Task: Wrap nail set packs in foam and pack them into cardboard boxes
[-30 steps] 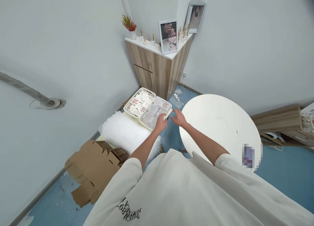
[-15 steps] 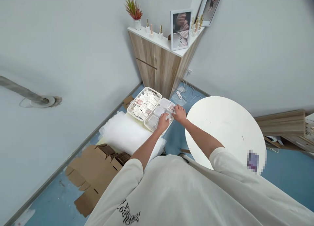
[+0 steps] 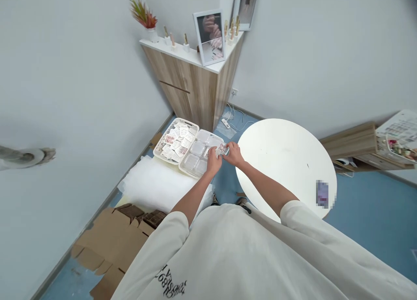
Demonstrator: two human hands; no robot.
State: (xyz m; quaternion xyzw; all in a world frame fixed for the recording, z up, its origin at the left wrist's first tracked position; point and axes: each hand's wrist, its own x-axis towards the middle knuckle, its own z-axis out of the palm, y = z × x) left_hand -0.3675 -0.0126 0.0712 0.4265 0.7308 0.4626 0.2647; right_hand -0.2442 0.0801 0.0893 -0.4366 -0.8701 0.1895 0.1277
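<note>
Between my two hands is a small clear plastic box (image 3: 222, 149) with something pinkish on or inside it, too small to make out. My right hand (image 3: 233, 155) grips its right end with bent fingers. At the other end my left hand (image 3: 214, 161) is closed, its fingertips and thumb at the box's edge. Just left of them, a white basket (image 3: 186, 171) holds several clear plastic boxes (image 3: 197, 149) laid flat in rows. A second white basket (image 3: 155, 151) touches it on the left, filled with small printed white cards (image 3: 176, 141).
White foam sheets (image 3: 156, 182) lie in front of the baskets, and flattened cardboard (image 3: 107, 239) is nearer on the left. A round white table (image 3: 283, 161) stands at right with a blurred-out item (image 3: 322, 193). Behind rises a wooden cabinet (image 3: 195, 100); cables and a power strip (image 3: 225, 123) lie on the floor.
The clear box has come up from the right side of the basket and is now between my hands, toward the table. My view has turned right, so the room appears shifted left.
</note>
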